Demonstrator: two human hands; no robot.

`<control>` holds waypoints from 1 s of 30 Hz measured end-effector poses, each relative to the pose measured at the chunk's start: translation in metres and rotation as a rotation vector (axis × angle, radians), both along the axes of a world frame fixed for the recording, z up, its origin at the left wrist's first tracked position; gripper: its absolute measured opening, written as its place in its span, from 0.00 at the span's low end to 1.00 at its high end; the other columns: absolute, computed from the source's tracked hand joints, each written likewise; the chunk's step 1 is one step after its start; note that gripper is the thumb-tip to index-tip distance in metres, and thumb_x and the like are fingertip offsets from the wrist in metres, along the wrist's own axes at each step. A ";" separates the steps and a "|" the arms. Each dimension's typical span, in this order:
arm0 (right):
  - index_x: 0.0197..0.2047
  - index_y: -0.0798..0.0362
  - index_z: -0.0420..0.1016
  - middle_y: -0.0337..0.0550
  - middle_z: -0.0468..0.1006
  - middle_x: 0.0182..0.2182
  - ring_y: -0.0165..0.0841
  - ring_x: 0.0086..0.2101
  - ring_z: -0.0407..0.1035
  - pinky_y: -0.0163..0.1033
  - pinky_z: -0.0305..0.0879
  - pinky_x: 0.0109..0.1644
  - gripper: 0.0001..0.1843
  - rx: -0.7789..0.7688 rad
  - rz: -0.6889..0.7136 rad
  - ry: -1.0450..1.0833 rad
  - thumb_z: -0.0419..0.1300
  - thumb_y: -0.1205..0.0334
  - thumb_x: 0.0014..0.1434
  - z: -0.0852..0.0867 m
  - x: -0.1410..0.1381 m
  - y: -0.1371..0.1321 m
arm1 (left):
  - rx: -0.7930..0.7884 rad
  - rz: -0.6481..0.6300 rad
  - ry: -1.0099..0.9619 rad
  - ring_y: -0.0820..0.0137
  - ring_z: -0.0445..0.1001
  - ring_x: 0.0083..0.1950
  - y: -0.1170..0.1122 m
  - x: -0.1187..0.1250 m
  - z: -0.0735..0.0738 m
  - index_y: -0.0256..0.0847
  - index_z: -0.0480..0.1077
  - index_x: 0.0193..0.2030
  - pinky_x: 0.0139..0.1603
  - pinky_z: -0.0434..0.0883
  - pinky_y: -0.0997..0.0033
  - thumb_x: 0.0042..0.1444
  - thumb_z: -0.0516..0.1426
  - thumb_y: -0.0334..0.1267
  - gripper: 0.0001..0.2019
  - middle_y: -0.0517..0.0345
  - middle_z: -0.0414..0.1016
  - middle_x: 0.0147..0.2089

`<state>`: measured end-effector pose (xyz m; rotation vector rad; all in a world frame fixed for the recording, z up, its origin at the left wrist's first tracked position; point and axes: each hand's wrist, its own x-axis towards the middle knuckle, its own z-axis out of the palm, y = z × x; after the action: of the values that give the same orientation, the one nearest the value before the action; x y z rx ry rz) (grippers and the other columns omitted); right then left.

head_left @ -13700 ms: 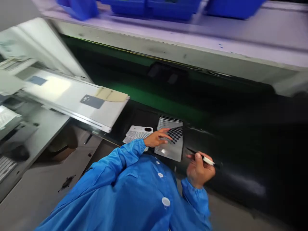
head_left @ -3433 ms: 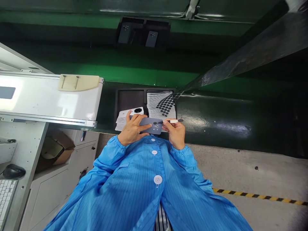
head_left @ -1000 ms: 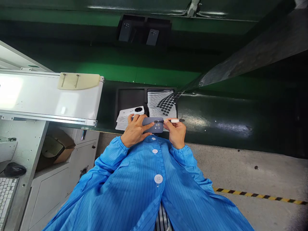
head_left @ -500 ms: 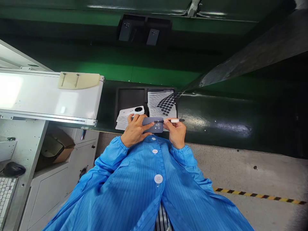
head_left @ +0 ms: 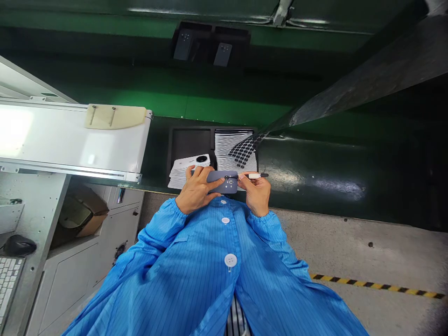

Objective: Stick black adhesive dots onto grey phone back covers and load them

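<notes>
My left hand [head_left: 196,191] grips a grey-blue phone back cover [head_left: 224,182] close to my chest, fingers wrapped over its left part. My right hand [head_left: 255,192] pinches a thin pen-like tool [head_left: 252,176] with a white barrel, its dark tip touching the cover's camera area. Just beyond lie a white cover with a round black lens [head_left: 191,164] on a stack, and a stack of sheets carrying black round stickers [head_left: 238,151], both in a dark tray [head_left: 189,137].
A green conveyor belt [head_left: 210,105] runs across the back with two dark phone covers [head_left: 203,46] on it. A white machine housing [head_left: 70,137] juts in at left. A keyboard [head_left: 9,280] and mouse [head_left: 19,245] sit far left. Yellow-black floor tape [head_left: 378,282] at right.
Since a second ago nothing has visibly moved. Much earlier, my left hand was on the sticker sheets and my right hand held the tool apart; now both meet at the cover.
</notes>
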<state>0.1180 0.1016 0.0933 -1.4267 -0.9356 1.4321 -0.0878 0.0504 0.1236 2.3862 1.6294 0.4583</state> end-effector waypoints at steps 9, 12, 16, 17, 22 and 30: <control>0.32 0.53 0.80 0.37 0.78 0.26 0.30 0.29 0.73 0.41 0.77 0.38 0.19 -0.053 -0.007 0.088 0.75 0.48 0.43 0.003 0.000 0.002 | -0.015 -0.006 -0.015 0.49 0.62 0.58 0.000 -0.001 0.000 0.49 0.76 0.58 0.62 0.52 0.35 0.59 0.64 0.49 0.21 0.42 0.66 0.60; 0.32 0.53 0.80 0.37 0.78 0.26 0.30 0.28 0.73 0.41 0.78 0.39 0.20 -0.056 0.003 0.077 0.75 0.48 0.42 0.002 0.001 0.003 | -0.002 -0.005 -0.017 0.50 0.63 0.57 0.000 -0.001 -0.001 0.50 0.76 0.58 0.63 0.51 0.34 0.58 0.64 0.49 0.22 0.42 0.66 0.60; 0.33 0.53 0.80 0.37 0.78 0.27 0.31 0.29 0.74 0.43 0.78 0.39 0.20 -0.064 0.013 0.067 0.75 0.47 0.42 0.000 0.001 0.003 | -0.002 -0.008 -0.009 0.50 0.63 0.58 0.000 -0.002 -0.002 0.50 0.76 0.58 0.64 0.50 0.34 0.58 0.64 0.50 0.22 0.43 0.66 0.60; 0.33 0.53 0.80 0.38 0.78 0.27 0.31 0.29 0.74 0.43 0.78 0.39 0.20 -0.065 0.014 0.067 0.75 0.47 0.42 0.000 0.001 0.003 | -0.004 -0.007 -0.004 0.50 0.63 0.58 0.000 -0.002 -0.002 0.50 0.76 0.58 0.64 0.50 0.34 0.59 0.64 0.50 0.22 0.43 0.66 0.60; 0.33 0.52 0.79 0.37 0.78 0.27 0.31 0.29 0.73 0.41 0.78 0.37 0.20 -0.068 0.005 0.084 0.75 0.48 0.42 0.001 0.000 0.003 | -0.001 -0.005 0.003 0.50 0.64 0.57 0.000 -0.002 -0.001 0.50 0.76 0.58 0.64 0.50 0.34 0.58 0.64 0.50 0.21 0.43 0.67 0.60; 0.32 0.52 0.79 0.37 0.78 0.27 0.32 0.29 0.74 0.42 0.78 0.37 0.22 -0.075 0.003 0.086 0.75 0.46 0.40 0.004 -0.001 0.004 | 0.006 0.006 0.016 0.50 0.64 0.57 0.000 -0.002 -0.001 0.51 0.76 0.58 0.64 0.51 0.34 0.58 0.64 0.49 0.21 0.44 0.67 0.60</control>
<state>0.1169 0.1053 0.0974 -1.4064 -0.8386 1.5326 -0.0894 0.0500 0.1223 2.3957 1.6443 0.4470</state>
